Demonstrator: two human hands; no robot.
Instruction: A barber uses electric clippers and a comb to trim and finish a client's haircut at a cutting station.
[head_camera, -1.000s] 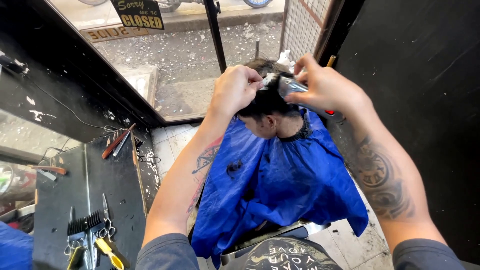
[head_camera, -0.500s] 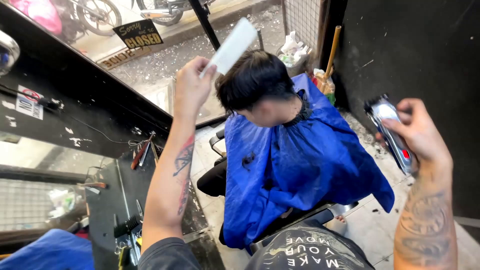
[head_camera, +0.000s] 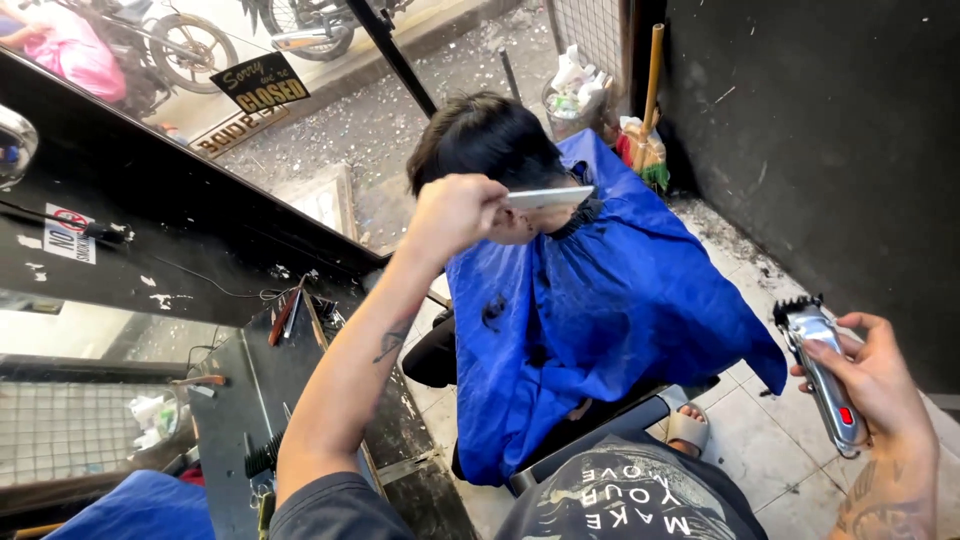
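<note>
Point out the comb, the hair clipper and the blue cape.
comb (head_camera: 548, 197), head view, middle of its flat white spine.
hair clipper (head_camera: 822, 370), head view, silver body below the blade.
blue cape (head_camera: 600, 320), head view, fabric over the seated person's back.

Left hand (head_camera: 452, 212) closed around a pale comb (head_camera: 547, 197), held level against the back of a seated person's dark hair (head_camera: 487, 140). Right hand (head_camera: 875, 385) well apart at the lower right, gripping a silver hair clipper (head_camera: 822, 372), blade up. Blue cape (head_camera: 595, 320) draped over the seated person, flecked with cut hair. Dark counter (head_camera: 235, 395) at left carrying scissors (head_camera: 285, 315) and a black comb (head_camera: 263, 457) near its front edge.
</note>
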